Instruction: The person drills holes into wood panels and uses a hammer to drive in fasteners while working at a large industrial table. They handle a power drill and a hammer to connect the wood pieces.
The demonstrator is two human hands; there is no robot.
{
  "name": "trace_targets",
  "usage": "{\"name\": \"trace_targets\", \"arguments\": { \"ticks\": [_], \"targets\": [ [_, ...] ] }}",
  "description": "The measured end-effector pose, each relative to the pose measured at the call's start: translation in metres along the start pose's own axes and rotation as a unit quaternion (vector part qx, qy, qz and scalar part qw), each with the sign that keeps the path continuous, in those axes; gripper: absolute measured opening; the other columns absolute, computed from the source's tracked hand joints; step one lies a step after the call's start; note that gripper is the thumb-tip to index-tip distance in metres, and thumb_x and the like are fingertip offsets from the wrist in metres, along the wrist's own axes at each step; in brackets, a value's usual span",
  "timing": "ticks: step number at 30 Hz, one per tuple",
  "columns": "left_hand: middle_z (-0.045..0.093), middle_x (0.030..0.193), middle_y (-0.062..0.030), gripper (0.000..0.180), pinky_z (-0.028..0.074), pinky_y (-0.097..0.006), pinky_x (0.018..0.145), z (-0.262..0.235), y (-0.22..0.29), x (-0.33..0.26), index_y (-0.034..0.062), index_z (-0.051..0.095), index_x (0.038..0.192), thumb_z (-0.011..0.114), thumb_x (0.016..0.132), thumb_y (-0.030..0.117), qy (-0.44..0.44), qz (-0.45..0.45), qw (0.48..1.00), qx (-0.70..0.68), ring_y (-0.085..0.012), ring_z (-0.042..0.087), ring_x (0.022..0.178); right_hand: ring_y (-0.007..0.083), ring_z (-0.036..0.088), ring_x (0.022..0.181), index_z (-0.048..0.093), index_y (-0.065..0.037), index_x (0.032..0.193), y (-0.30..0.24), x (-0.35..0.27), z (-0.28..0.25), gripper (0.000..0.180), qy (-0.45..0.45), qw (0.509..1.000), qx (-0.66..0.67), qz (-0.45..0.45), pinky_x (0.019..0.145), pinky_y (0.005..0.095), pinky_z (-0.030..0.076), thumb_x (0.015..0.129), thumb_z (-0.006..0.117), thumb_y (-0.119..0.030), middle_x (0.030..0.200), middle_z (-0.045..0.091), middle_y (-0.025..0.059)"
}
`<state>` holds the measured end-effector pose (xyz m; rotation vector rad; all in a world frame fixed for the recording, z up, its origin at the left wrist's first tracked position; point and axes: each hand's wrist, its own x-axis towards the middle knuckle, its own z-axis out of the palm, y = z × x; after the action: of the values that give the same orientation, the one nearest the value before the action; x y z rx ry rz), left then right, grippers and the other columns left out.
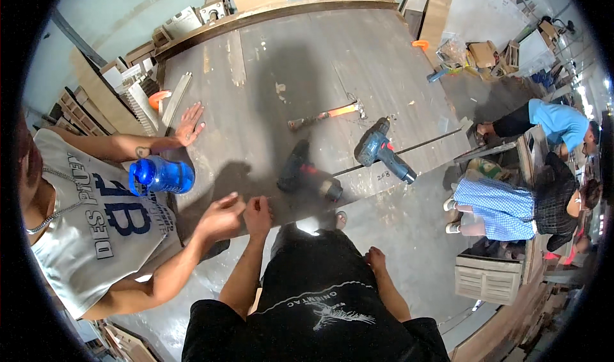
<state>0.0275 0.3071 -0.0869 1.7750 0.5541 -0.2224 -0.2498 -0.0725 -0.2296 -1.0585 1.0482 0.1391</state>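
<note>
In the head view we look down on a large grey workbench (300,61) that fills the upper middle of the picture. Our left hand (258,210) rests on the bench's near edge at about six o'clock, fingers curled loosely down onto the board and gripping nothing that we can see. Our right hand (375,258) hangs off the bench at about five o'clock, beside our dark trousers; it looks loosely closed and empty, though its fingers are too small for us to be sure. Just beyond our left hand, toward one o'clock from it, lies a dark cordless drill (306,175) on its side; a blue drill (382,149) lies further toward two o'clock, and a hammer (326,114) lies at twelve o'clock from the dark one. At nine o'clock a co-worker in a grey sleeveless shirt carries a blue water bottle (160,176), with one hand (220,216) just beside our left and the other hand (189,124) flat on the bench.
</note>
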Motion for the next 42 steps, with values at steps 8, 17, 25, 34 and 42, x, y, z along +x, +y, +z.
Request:
{"name": "trace_targets", "arguments": {
  "ticks": [8,17,25,34,42],
  "targets": [
    [0.064,0.096,-0.0075,0.023,0.051,-0.037,0.079,-0.015,0.015,0.018,0.0056,0.061,0.105,0.056,0.096,0.026,-0.184,0.164,0.968,0.047,-0.0202,0.061,0.092,0.0192,0.061,0.064,0.053,0.001,0.129,-0.04,-0.016,0.02,0.039,0.06,0.995,-0.056,0.048,0.057,0.0322,0.052,0.093,0.057,-0.014,0.086,0.063,0.0114],
    [0.068,0.092,-0.0069,0.019,0.051,-0.038,0.084,0.17,0.238,0.051,0.0085,0.068,0.092,0.057,0.086,0.023,-0.248,0.533,0.719,0.372,-0.0224,0.064,0.093,0.0171,0.062,0.069,0.057,-0.008,0.128,-0.078,-0.006,0.062,0.039,0.053,0.986,-0.152,0.046,0.05,0.0306,0.047,0.094,0.064,-0.027,0.095,0.066,0.0095],
    [0.072,0.088,-0.0065,0.018,0.052,-0.038,0.088,0.267,0.272,0.034,0.011,0.074,0.08,0.058,0.077,0.019,-0.303,0.588,0.576,0.479,-0.0244,0.066,0.094,0.0159,0.06,0.06,0.059,-0.009,0.125,-0.068,-0.002,0.05,0.036,0.061,0.985,-0.152,0.046,0.044,0.0298,0.042,0.094,0.064,-0.027,0.085,0.068,0.01],
    [0.067,0.088,-0.019,0.028,0.053,-0.048,0.074,0.183,0.234,0.015,0.0016,0.068,0.082,0.064,0.078,0.029,-0.274,0.452,0.719,0.451,-0.0393,0.065,0.086,0.0142,0.061,0.058,0.059,-0.008,0.124,-0.053,-0.01,0.05,0.044,0.04,0.993,-0.104,0.046,0.045,0.0273,0.044,0.089,0.071,-0.032,0.083,0.069,0.0083],
    [0.066,0.102,-0.0194,0.031,0.05,-0.046,0.082,0.036,0.124,0.012,0.0011,0.067,0.103,0.059,0.085,0.025,-0.172,0.245,0.82,0.487,-0.0386,0.063,0.095,0.0157,0.063,0.062,0.058,-0.007,0.125,-0.047,-0.012,0.05,0.043,0.053,0.987,-0.149,0.031,0.048,0.0293,0.046,0.093,0.064,-0.035,0.089,0.07,0.0097]
  ]
}}
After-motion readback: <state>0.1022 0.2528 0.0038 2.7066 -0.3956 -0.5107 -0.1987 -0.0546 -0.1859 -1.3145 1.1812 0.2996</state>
